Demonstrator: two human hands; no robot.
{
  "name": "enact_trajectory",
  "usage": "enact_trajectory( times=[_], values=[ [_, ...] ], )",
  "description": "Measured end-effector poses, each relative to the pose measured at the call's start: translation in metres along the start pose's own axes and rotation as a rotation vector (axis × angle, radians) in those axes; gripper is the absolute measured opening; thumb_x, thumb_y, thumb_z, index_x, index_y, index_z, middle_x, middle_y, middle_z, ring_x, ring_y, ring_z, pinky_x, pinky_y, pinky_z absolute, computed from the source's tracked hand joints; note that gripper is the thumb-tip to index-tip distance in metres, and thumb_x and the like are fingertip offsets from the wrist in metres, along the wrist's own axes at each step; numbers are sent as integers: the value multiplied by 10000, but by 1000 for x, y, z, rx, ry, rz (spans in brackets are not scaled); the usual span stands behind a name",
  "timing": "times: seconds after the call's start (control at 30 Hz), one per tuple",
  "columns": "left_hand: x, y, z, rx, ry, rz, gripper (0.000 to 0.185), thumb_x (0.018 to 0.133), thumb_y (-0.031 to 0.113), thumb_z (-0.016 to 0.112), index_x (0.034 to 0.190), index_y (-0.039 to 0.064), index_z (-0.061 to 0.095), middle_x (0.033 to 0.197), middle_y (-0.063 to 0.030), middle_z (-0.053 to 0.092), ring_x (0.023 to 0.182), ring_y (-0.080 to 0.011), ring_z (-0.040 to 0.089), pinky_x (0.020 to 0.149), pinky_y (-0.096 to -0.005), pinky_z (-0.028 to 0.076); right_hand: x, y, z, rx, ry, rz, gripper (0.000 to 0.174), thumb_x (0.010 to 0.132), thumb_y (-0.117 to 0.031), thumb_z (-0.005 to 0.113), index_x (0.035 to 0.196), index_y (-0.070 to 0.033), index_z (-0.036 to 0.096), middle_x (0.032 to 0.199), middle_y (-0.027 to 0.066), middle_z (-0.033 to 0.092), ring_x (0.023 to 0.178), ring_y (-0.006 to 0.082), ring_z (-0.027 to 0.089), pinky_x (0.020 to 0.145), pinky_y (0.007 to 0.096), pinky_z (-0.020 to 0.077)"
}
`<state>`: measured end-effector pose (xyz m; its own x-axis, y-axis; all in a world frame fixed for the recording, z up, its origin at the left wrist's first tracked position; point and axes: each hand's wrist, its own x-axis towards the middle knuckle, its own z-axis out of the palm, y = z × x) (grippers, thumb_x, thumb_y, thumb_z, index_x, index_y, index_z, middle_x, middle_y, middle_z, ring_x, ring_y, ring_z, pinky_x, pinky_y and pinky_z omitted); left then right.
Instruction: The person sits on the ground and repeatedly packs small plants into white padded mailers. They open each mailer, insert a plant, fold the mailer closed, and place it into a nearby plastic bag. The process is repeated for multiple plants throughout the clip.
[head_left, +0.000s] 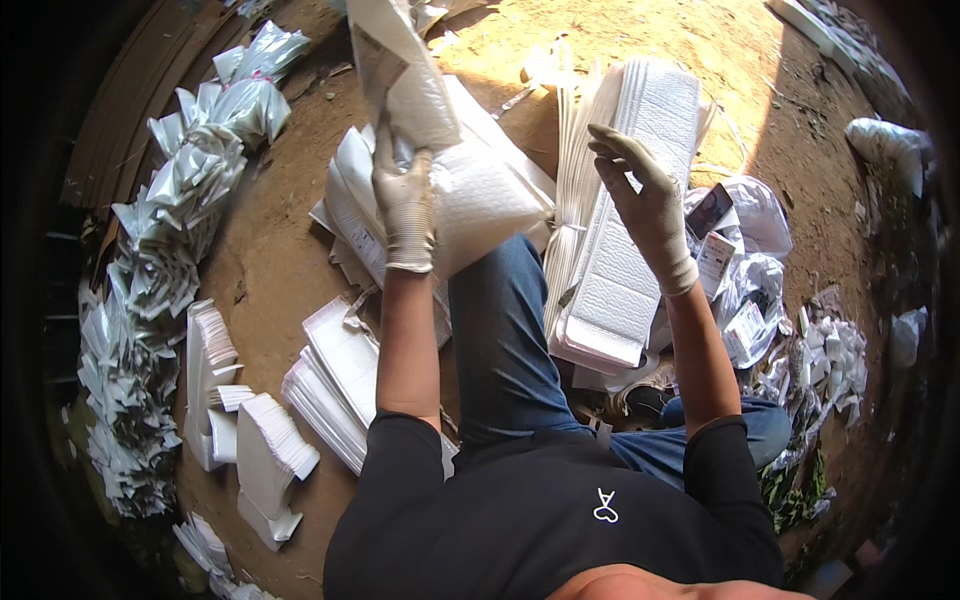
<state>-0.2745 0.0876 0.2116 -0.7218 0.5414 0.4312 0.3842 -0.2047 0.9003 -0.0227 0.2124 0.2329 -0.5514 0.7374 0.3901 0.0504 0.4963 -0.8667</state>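
My left hand (403, 184), in a pale knit work glove, grips a white padded mailer (409, 97) that stands up from its fingers. Below and right of that hand lies another puffy white mailer (487, 191) over my raised knee. More white mailers (356, 202) sit behind my left wrist, some bearing labels. My right hand (637, 187), gloved alike, is raised with fingers apart and nothing in them. Beneath it is a long stack of bubble-lined mailers (619, 277), beside a tied bundle of white strips (571, 202).
Piled grey-white plastic bags (150, 255) line the left side. Folded white mailer stacks (270, 450) lie on the dirt floor (255, 300), with more mailers (337, 367) near my left elbow. Right of my right hand are clear plastic bags (757, 217), a printed box (714, 259) and scraps (832, 352).
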Motion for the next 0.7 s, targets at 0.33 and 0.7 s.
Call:
enact_trajectory(
  times=[0.33,0.7],
  values=[
    [-97,-235,-25,1199,-188,-625,517,876,92,635,1365,-33,522,1250,-285,559,1118,-384,610,981,-442,484,-205,157,-153,-336,253,824,280,960,-240,589,1165,-97,715,1076,141,733,999,279,704,886,356,524],
    [14,-76,-23,551,-157,-8,248,996,73,565,1194,-66,621,1200,-177,649,1088,-271,618,989,-344,483,-139,325,-100,-959,56,825,303,953,-106,481,1191,-209,637,1050,91,674,1028,266,690,818,397,558]
  ],
)
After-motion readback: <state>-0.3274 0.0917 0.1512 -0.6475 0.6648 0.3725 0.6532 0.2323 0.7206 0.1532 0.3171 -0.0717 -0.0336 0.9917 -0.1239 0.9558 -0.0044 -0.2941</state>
